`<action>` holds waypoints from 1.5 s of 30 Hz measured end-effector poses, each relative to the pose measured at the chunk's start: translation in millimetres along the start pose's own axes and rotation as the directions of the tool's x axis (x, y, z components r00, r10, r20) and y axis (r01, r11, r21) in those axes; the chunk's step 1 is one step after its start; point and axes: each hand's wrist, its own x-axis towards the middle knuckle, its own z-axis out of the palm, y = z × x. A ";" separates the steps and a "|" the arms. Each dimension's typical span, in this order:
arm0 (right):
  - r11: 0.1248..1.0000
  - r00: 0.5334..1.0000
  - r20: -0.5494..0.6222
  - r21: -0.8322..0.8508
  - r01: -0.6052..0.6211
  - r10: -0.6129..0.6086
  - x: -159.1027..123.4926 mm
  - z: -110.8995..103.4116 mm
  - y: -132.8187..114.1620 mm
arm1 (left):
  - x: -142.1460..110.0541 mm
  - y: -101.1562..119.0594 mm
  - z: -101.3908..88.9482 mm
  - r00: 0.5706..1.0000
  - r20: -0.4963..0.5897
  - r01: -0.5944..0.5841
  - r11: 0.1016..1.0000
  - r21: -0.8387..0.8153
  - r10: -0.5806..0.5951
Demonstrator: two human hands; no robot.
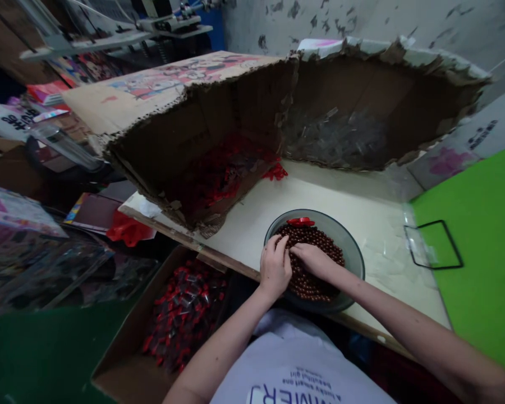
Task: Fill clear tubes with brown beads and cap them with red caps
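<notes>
cream surface below a torn cardboard box carries a grey bowl of brown beads at five o'clock; left hand and right hand rest on them, both grips pressed together (any pinched bead is hidden).

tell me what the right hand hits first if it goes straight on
Most likely the left hand. The right hand points across the bowl, over the brown beads, with its fingertips very close to the left hand. Depth is hard to judge, so they may be touching.
</notes>
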 end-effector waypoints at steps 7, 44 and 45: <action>0.936 0.989 -0.105 0.348 -0.060 0.103 -17.4 -15.6 9.7 | 0.2 -0.1 -0.4 1.000 -0.002 0.014 1.000 -0.018 -0.014; 0.858 0.987 0.102 0.490 -0.157 0.122 -46.2 -94.3 -9.9 | 31.3 39.1 -39.0 0.739 0.656 0.665 0.326 -0.672 -0.156; 0.916 0.989 0.088 0.377 -0.140 0.115 -46.1 -89.4 -3.2 | 31.2 39.1 -39.2 0.738 0.655 0.671 0.288 -0.684 -0.163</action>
